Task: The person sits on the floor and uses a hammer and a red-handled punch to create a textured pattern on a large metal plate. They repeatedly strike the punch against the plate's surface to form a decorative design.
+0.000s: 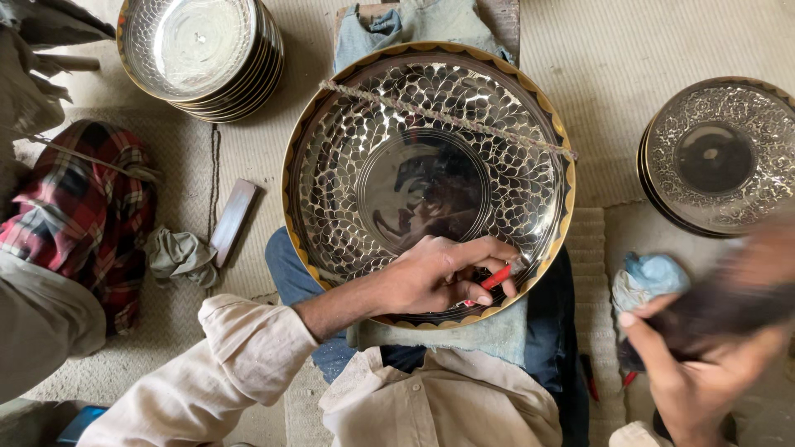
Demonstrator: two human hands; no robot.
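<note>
A large shiny metal bowl [389, 108] with a hammered scale pattern and a gold scalloped rim rests on my lap, a rough cord stretched across its upper part. My left hand [443, 277] lies on the bowl's lower inner wall, fingers closed around a small red-handled tool [495, 277] whose tip touches the metal. My right hand [704, 356], at the lower right and blurred by motion, grips a dark block-like object [720, 310], raised off the floor beside the bowl.
A stack of similar bowls [203, 54] stands at the top left and another patterned bowl stack [716, 157] at the right. A plaid cloth [83, 207], a wooden stick [234, 219], a crumpled rag [178, 255] and a blue cloth [654, 277] lie on the woven mat.
</note>
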